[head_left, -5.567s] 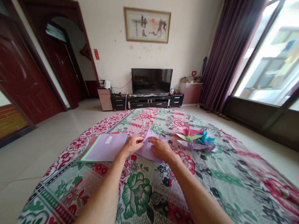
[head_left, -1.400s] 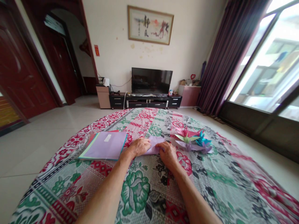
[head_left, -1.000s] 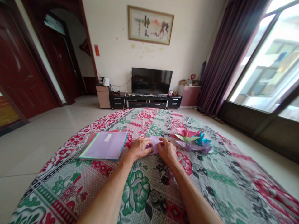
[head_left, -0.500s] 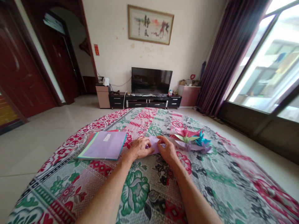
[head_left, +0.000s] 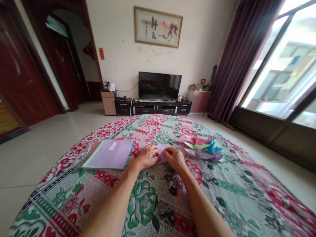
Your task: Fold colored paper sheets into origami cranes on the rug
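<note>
At frame centre, both hands, left hand point(head_left: 147, 156) and right hand point(head_left: 174, 157), pinched a small, flat, creased lilac paper point(head_left: 161, 151) on the floral-patterned desk point(head_left: 153, 204).

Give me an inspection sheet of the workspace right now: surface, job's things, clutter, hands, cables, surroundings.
Surface: round table under a floral tablecloth, lying flat.
Job's things: lilac paper, partly folded, flat on the cloth between the hands.
Clutter: stack of coloured sheets beside the left hand; folded paper figures beyond the right hand.
Hands: left hand and right hand meet on the paper, fingers curled; pinching or pressing, cannot tell.
Cables: nothing seen on the table; a cord hangs at the TV cabinet.
Surroundings: TV, framed picture, curtain, window.
</note>
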A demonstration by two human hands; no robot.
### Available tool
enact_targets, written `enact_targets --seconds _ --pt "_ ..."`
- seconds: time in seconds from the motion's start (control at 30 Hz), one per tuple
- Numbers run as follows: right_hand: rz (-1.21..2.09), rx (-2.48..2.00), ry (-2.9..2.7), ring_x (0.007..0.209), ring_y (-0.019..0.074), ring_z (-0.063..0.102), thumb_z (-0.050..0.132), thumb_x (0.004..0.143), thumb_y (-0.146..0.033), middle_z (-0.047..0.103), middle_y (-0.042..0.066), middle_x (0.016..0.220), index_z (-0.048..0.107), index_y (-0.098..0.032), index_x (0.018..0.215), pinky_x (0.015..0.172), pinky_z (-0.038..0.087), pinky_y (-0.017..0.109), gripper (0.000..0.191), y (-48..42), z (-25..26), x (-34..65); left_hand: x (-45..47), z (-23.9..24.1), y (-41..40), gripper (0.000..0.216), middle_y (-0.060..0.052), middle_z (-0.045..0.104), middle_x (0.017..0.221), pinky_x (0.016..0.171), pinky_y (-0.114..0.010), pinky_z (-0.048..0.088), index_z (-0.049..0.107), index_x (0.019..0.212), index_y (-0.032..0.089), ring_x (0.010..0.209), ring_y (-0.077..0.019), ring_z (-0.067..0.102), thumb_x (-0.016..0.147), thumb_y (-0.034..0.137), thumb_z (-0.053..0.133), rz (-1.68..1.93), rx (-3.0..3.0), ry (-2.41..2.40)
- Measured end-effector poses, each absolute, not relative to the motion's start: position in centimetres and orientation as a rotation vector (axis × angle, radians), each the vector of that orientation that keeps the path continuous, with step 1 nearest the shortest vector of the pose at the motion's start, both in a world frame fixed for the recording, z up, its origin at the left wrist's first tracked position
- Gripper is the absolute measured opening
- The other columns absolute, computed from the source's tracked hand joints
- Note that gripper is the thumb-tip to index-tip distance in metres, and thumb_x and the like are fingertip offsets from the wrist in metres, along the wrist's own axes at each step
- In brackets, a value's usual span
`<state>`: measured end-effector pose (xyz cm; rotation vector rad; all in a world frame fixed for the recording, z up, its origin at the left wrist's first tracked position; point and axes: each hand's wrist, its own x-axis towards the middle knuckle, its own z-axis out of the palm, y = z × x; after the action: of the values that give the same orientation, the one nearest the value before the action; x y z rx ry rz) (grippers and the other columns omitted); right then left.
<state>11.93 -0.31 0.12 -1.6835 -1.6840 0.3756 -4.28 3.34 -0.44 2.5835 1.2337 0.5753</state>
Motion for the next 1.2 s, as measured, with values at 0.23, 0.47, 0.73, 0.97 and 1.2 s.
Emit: enact_targets --seconds 0.23,0.47,0.73,0.97,1.2 --pt "0.072 -1.685 -1.765 0.078 0.0155 0.057 0.052 0.079 -0.024 0.065 0.004 0.084 0.070 -0.022 0.080 0.072 0.039 0.024 0.018 -0.5 -1.0 12.2 -4.4 -0.1 3.0 0.020 -0.001 0.062 0.109 0.098 -0.029 0.037 0.067 0.091 0.023 0.106 -0.0172 0.052 0.078 0.031 0.054 0.606 2.590 1.228" --pt "0.003 -1.697 -1.850 0.085 0.0186 0.054 0.052 0.082 -0.025 0.062 0.005 0.090 0.069 -0.023 0.082 0.078 0.037 0.028 0.016 -0.4 -1.1 12.1 -4.9 0.5 3.6 0.030 -0.003 0.065 0.108 0.094 -0.024 0.041 0.069 0.096 0.020 0.098 -0.0138 0.058 0.083 0.022 0.042 0.492 2.660 1.095" --pt "0.094 -1.556 -1.905 0.091 0.0172 0.054 0.053 0.080 -0.019 0.062 0.005 0.096 0.067 -0.020 0.085 0.083 0.039 0.027 0.015 1.2 -1.0 12.5 -5.5 1.3 3.4 0.038 -0.003 0.069 0.101 0.088 -0.024 0.045 0.070 0.096 0.021 0.093 -0.0151 0.061 0.073 0.011 0.042 0.480 2.500 1.209" --pt "-0.077 -1.855 -1.734 0.092 0.0230 0.052 0.055 0.078 -0.035 0.059 0.009 0.101 0.064 -0.020 0.098 0.077 0.039 0.032 0.027 -0.7 -0.5 12.1 -5.3 1.3 3.2 0.040 -0.002 0.065 0.109 0.093 -0.027 0.043 0.071 0.093 0.022 0.101 -0.0175 0.058 0.064 0.007 0.047 0.501 2.573 1.150" --pt "-0.014 -1.869 -1.838 0.089 0.0215 0.052 0.046 0.083 -0.031 0.061 0.007 0.098 0.067 -0.021 0.085 0.075 0.036 0.031 0.023 -2.3 0.0 12.3 -4.9 0.3 3.0 0.049 -0.007 0.046 0.136 0.107 -0.036 0.029 0.062 0.112 0.018 0.124 -0.0216 0.040 0.069 0.005 0.041 0.400 2.680 1.128"
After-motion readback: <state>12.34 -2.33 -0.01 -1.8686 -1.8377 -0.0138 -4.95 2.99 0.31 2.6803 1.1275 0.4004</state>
